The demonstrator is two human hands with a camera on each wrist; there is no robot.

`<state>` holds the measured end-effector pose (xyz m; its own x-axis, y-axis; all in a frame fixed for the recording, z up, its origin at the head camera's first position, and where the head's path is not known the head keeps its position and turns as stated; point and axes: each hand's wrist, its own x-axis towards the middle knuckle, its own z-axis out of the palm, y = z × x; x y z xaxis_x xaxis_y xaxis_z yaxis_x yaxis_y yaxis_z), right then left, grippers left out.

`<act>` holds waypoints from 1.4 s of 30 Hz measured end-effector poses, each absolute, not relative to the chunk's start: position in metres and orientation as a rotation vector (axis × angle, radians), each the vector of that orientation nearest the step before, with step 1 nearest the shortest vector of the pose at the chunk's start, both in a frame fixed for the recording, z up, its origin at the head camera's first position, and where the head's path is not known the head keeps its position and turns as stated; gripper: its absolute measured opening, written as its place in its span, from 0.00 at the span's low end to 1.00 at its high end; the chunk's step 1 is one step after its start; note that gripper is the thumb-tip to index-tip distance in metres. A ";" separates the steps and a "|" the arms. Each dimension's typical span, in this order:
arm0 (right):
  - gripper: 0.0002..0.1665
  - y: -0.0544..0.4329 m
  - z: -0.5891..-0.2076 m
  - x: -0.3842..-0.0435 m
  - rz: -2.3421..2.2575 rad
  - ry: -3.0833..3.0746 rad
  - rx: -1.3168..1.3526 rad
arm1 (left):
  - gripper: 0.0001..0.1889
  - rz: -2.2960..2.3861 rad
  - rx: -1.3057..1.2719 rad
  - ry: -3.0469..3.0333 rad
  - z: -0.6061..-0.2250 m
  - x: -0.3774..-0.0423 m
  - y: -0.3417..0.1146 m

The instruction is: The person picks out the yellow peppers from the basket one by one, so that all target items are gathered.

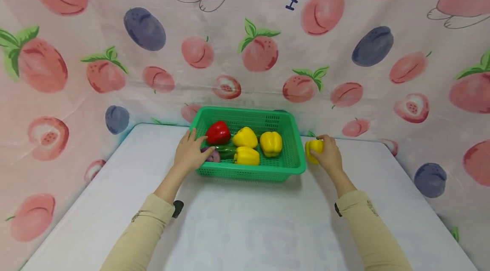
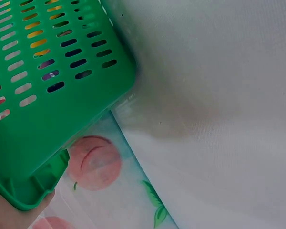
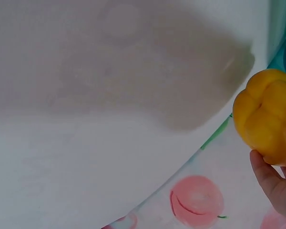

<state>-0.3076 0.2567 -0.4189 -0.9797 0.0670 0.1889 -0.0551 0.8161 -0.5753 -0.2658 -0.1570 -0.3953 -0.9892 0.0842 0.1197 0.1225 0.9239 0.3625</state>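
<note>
A green perforated plastic basket (image 1: 245, 172) stands near the back of the white table. My left hand (image 1: 188, 152) grips its left rim; in the left wrist view only part of this hand (image 2: 7, 214) shows, against the rim. Just outside the basket's right end, my right hand (image 1: 330, 155) holds a yellow bell pepper (image 1: 314, 148). The right wrist view shows the same pepper (image 3: 264, 112) in the fingers. Inside the basket lie a red bell pepper (image 1: 218, 133), several yellow bell peppers (image 1: 271, 143), a green long vegetable (image 1: 226, 151) and a purple one (image 1: 212, 156), partly hidden by my left thumb.
Behind the table (image 1: 245, 220) hangs a cloth (image 1: 229, 49) printed with peaches and plums, close to the basket's back side. White tabletop extends in front of the basket and to both sides. Dark bands (image 1: 178, 209) sit at both wrists.
</note>
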 end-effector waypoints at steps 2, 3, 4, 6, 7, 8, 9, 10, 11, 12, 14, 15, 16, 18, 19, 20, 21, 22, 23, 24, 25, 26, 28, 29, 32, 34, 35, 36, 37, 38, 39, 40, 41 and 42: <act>0.32 0.256 -0.419 -0.307 0.889 -2.798 -0.010 | 0.32 -0.572 -0.163 -2.981 -0.395 -0.266 -0.158; 0.32 0.256 -0.420 -0.307 0.885 -2.795 -0.006 | 0.32 -0.568 -0.165 -2.981 -0.395 -0.266 -0.158; 0.31 0.256 -0.420 -0.307 0.880 -2.792 -0.002 | 0.32 -0.565 -0.166 -2.980 -0.396 -0.266 -0.158; 0.31 0.256 -0.421 -0.307 0.872 -2.789 0.010 | 0.32 -0.558 -0.166 -2.977 -0.396 -0.266 -0.159; 0.31 0.256 -0.421 -0.308 0.870 -2.789 0.010 | 0.32 -0.557 -0.166 -2.976 -0.396 -0.265 -0.159; 0.30 0.256 -0.421 -0.308 0.867 -2.790 0.012 | 0.32 -0.556 -0.166 -2.976 -0.396 -0.265 -0.159; 0.30 0.256 -0.421 -0.308 0.861 -2.795 0.013 | 0.32 -0.555 -0.167 -2.975 -0.396 -0.265 -0.159; 0.30 0.256 -0.421 -0.308 0.855 -2.801 0.012 | 0.32 -0.555 -0.166 -2.974 -0.396 -0.265 -0.159; 0.30 0.256 -0.421 -0.308 0.844 -2.809 0.011 | 0.32 -0.554 -0.166 -2.972 -0.396 -0.265 -0.159; 0.30 0.256 -0.421 -0.309 0.838 -2.817 0.009 | 0.32 -0.556 -0.166 -2.971 -0.396 -0.265 -0.159; 0.30 0.256 -0.421 -0.310 0.823 -2.833 0.009 | 0.32 -0.550 -0.166 -2.973 -0.395 -0.265 -0.158; 0.30 0.256 -0.421 -0.310 0.815 -2.839 0.010 | 0.32 -0.547 -0.167 -2.972 -0.395 -0.265 -0.158; 0.30 0.256 -0.421 -0.310 0.809 -2.843 0.012 | 0.32 -0.542 -0.168 -2.972 -0.395 -0.265 -0.158; 0.30 0.256 -0.421 -0.311 0.805 -2.851 0.012 | 0.32 -0.537 -0.170 -2.971 -0.395 -0.265 -0.157; 0.30 0.256 -0.420 -0.311 0.804 -2.853 0.011 | 0.32 -0.535 -0.172 -2.970 -0.396 -0.265 -0.157; 0.30 0.256 -0.420 -0.310 0.806 -2.855 0.010 | 0.32 -0.534 -0.173 -2.968 -0.396 -0.265 -0.157; 0.30 0.255 -0.420 -0.310 0.808 -2.857 0.007 | 0.32 -0.536 -0.173 -2.966 -0.396 -0.265 -0.157; 0.31 0.255 -0.420 -0.311 0.810 -2.858 0.004 | 0.32 -0.537 -0.173 -2.965 -0.396 -0.265 -0.157; 0.31 0.255 -0.419 -0.311 0.814 -2.860 -0.001 | 0.32 -0.538 -0.173 -2.964 -0.396 -0.265 -0.157; 0.31 0.255 -0.419 -0.310 0.817 -2.860 -0.003 | 0.32 -0.539 -0.171 -2.964 -0.396 -0.265 -0.157; 0.31 0.255 -0.419 -0.311 0.823 -2.861 -0.006 | 0.32 -0.542 -0.170 -2.963 -0.396 -0.265 -0.157; 0.30 0.255 -0.419 -0.311 0.829 -2.864 -0.010 | 0.32 -0.542 -0.169 -2.963 -0.396 -0.265 -0.157; 0.30 0.254 -0.419 -0.311 0.840 -2.871 -0.019 | 0.32 -0.548 -0.166 -2.961 -0.395 -0.266 -0.157; 0.30 0.254 -0.419 -0.311 0.846 -2.874 -0.024 | 0.32 -0.549 -0.167 -2.960 -0.395 -0.266 -0.157; 0.29 0.255 -0.421 -0.312 0.860 -2.886 -0.043 | 0.32 -0.548 -0.174 -2.958 -0.396 -0.267 -0.157; 0.29 0.254 -0.422 -0.312 0.867 -2.896 -0.053 | 0.32 -0.544 -0.175 -2.960 -0.396 -0.266 -0.157; 0.29 0.254 -0.422 -0.312 0.868 -2.901 -0.057 | 0.32 -0.541 -0.176 -2.962 -0.396 -0.266 -0.157; 0.28 0.253 -0.422 -0.313 0.868 -2.905 -0.059 | 0.32 -0.540 -0.174 -2.964 -0.396 -0.265 -0.157; 0.28 0.253 -0.422 -0.313 0.871 -2.907 -0.063 | 0.32 -0.542 -0.172 -2.966 -0.396 -0.265 -0.157; 0.28 0.252 -0.422 -0.313 0.870 -2.909 -0.064 | 0.32 -0.545 -0.168 -2.968 -0.396 -0.265 -0.157; 0.29 0.252 -0.422 -0.314 0.862 -2.912 -0.064 | 0.32 -0.547 -0.166 -2.968 -0.396 -0.264 -0.157; 0.29 0.252 -0.422 -0.314 0.851 -2.915 -0.064 | 0.32 -0.550 -0.165 -2.967 -0.396 -0.264 -0.157; 0.29 0.252 -0.422 -0.314 0.845 -2.915 -0.066 | 0.32 -0.552 -0.164 -2.967 -0.396 -0.264 -0.157; 0.29 0.251 -0.421 -0.315 0.837 -2.917 -0.068 | 0.32 -0.554 -0.165 -2.967 -0.396 -0.264 -0.157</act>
